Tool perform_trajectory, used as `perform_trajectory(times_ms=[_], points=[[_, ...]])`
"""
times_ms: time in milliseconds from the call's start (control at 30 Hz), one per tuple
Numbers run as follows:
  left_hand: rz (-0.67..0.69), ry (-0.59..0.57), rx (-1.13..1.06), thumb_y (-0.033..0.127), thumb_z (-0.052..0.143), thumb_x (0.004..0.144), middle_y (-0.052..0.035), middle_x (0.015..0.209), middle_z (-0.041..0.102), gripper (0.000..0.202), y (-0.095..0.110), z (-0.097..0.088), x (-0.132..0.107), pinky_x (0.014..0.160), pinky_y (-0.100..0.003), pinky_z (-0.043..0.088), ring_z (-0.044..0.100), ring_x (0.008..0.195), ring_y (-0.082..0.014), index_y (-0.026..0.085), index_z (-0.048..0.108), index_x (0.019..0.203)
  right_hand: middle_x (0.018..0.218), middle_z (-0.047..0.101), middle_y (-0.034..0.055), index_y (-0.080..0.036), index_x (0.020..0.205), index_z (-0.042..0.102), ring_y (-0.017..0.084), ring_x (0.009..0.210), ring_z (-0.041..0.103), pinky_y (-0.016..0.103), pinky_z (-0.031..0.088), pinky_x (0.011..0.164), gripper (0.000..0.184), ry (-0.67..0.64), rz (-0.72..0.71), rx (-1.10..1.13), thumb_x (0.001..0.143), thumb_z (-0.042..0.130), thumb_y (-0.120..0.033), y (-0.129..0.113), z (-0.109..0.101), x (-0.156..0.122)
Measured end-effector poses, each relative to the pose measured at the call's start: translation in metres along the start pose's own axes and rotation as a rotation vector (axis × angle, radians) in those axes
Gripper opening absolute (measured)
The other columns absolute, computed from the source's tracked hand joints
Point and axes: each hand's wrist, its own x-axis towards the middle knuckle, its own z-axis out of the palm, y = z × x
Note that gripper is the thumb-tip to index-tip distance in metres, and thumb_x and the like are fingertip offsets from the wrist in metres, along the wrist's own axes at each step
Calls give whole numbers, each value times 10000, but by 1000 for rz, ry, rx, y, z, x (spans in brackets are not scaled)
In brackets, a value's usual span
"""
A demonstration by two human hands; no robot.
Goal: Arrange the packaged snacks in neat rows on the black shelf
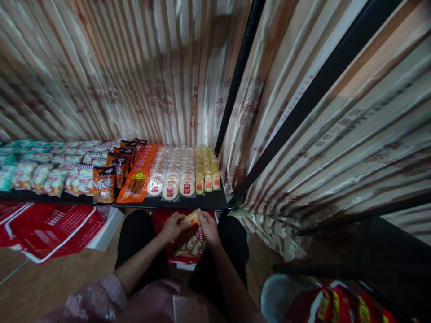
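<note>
Many snack packs (170, 188) line the shelf (216, 200) at twelve o'clock, black pole (238, 78) at one; nearer, your left hand (171, 228) and right hand (209, 228) clamp fingers (203, 218) around a yellow packet (191, 219), long axis eight-to-two.

Ok so a dusty pink top (153, 300) is doing most of the work here, leaning kinda mauve in the dim light. The left sleeve (97, 296) is ending near the elbow in a wide smooth cuff (115, 286), and some whitish pattern (74, 308) is showing further up, too murky to make out. A paler squarish patch (190, 309) is sitting low on the front. Black trousers (137, 235) are looking pretty plain. The left hand (173, 227) and right hand (209, 229) are going bare, forearms (143, 260) too.
</note>
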Motion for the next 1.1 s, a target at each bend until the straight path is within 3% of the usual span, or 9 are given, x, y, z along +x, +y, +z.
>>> perform_trajectory(times_ms=[200,300,500,800,933,1100], points=[[36,9,-63,370,573,770,-12,751,537,268,6,9,12,671,-240,395,516,718,-147,156,682,889,548,483,-70,-171,868,586,69,422,404,197,323,401,517,18,-130,100,652,596,-640,-8,2,5],[30,57,-108,315,571,770,-11,737,554,216,12,18,20,669,-239,403,515,702,-142,148,674,862,623,525,-44,-171,981,592,98,508,485,208,401,474,495,54,-205,82,694,589,-573,-8,1,8],[21,53,-160,316,510,800,-7,700,555,242,33,27,39,639,-236,422,516,667,-138,139,672,834,913,608,51,-176,1067,609,145,655,569,290,489,714,452,277,-304,-225,700,612,-440,-10,-6,10],[88,-28,-116,194,479,769,-9,666,583,190,56,36,65,660,-255,447,548,678,-156,136,655,730,1040,606,103,-153,1211,523,181,708,605,291,459,716,519,350,-312,-485,768,527,-423,-27,-18,16],[130,-37,-117,162,480,760,-31,789,645,225,64,37,73,765,-290,469,589,781,-177,153,668,882,1058,591,123,-135,1256,475,198,759,615,294,451,716,513,429,-328,-581,818,453,-401,-32,-19,22],[106,48,-100,76,470,728,-78,1049,643,469,68,41,77,953,-336,428,588,983,-181,151,555,1183,1170,533,162,-122,1338,374,241,881,614,319,452,707,529,525,-359,-675,865,343,-359,-31,-17,35]])
